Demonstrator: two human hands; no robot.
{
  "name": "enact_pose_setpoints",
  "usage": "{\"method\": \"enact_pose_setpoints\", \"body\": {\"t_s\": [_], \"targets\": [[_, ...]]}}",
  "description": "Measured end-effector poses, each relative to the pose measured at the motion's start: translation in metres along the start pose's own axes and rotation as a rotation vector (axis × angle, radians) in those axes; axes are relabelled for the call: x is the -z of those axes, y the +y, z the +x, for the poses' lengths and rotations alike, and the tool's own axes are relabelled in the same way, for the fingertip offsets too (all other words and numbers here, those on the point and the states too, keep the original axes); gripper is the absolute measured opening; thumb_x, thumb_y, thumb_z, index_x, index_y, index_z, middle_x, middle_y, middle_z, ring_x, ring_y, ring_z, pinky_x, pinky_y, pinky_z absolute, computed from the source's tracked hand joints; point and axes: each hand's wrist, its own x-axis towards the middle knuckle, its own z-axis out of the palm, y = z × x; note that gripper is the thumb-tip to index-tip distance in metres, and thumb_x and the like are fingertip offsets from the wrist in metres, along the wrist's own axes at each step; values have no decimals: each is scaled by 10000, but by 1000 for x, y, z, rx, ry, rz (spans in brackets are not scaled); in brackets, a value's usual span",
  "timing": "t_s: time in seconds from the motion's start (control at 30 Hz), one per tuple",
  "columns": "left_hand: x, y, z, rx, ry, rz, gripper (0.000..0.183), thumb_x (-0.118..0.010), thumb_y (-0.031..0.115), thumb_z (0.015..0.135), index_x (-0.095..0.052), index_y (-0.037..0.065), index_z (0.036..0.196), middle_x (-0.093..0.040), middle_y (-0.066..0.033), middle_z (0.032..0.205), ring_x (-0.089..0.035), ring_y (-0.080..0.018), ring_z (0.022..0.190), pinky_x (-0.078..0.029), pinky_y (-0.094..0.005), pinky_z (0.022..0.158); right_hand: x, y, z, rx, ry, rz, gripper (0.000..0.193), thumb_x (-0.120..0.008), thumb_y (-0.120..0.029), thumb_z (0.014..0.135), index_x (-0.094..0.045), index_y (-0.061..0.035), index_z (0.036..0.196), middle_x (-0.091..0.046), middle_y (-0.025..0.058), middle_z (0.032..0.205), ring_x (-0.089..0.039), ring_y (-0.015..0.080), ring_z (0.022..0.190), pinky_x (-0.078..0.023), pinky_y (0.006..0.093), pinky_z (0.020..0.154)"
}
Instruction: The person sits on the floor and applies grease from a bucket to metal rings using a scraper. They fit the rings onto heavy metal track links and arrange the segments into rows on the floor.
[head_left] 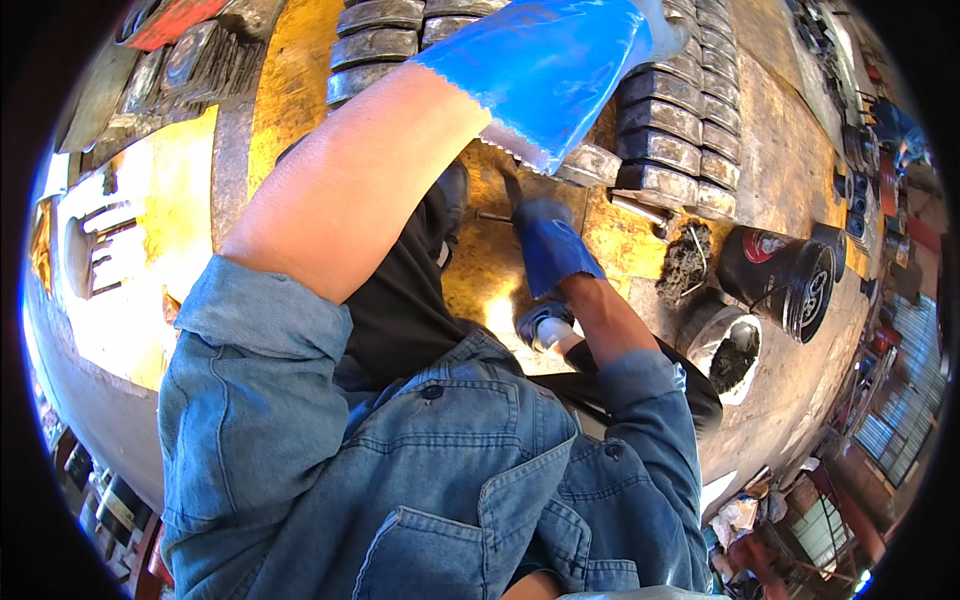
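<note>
My left arm reaches across to the top of the view in a blue rubber glove (560,70). The left hand (665,32) is greyish and smeared at the upper edge, above the stacked metal blocks (660,120); its fingers do not show clearly. A single metal block (590,165) lies just below that glove's cuff. Lower down, my right hand (543,220), also in a blue glove, hangs low over the yellow-stained floor (490,255). Its fingers are dark and foreshortened, and whether they hold anything is unclear. A thin metal rod (493,216) lies beside it.
More metal blocks (375,45) are stacked at the top left. To the right stand a black bucket (760,270) and a pale container (752,365) with dark matter inside. A dark tangled heap (685,262) lies near them. Flat plates (190,55) pile up far left.
</note>
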Motion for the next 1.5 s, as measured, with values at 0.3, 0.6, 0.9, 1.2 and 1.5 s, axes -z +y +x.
{"method": "enact_pose_setpoints", "body": {"t_s": [0.3, 0.6, 0.9, 1.2, 1.5], "targets": [[-9, 7, 3, -14, 5, -26, 523, -701, 336, 775, -609, -10, 1157, -635, -269, 1121, -599, -414, 1088, -481, -455, 950, -5, 38, -62, -313, -104, 135, 199, -529, -105, 858, -656, -30, 992, -676, 217, 963, -631, 401, 1035, -488, 488, 825], [-13, 8, 2, -8, -41, -50, 522, -702, 360, 767, -623, -34, 1101, -633, -274, 1111, -603, -414, 1077, -477, -459, 947, -7, 6, -69, -543, -311, 65, 329, -505, -167, 912, -625, -67, 1202, -650, 225, 1176, -620, 385, 1125, -496, 472, 936], [-15, 6, 1, -74, 29, -40, 525, -698, 352, 775, -620, 2, 1158, -633, -266, 1145, -600, -414, 1089, -477, -455, 950, -27, -6, 13, -382, 43, 60, 514, -322, -456, 1010, -650, -90, 1158, -689, 182, 1110, -675, 332, 1034, -498, 484, 904], [-5, 5, 7, 2, -2, 6, 494, -708, 337, 770, -628, 11, 1133, -651, -250, 1111, -607, -403, 1082, -479, -450, 953, -25, -12, 28, -209, 401, 490, 114, -586, -155, 810, -600, -44, 836, -621, 187, 743, -596, 359, 710, -453, 433, 618], [7, 2, 2, -2, -17, 30, 499, -717, 335, 771, -623, -17, 1112, -643, -262, 1103, -603, -408, 1087, -472, -451, 963, -32, -19, 69, -336, -132, 11, 142, -668, -183, 788, -683, -104, 905, -690, 141, 883, -683, 315, 842, -515, 430, 677]]}}
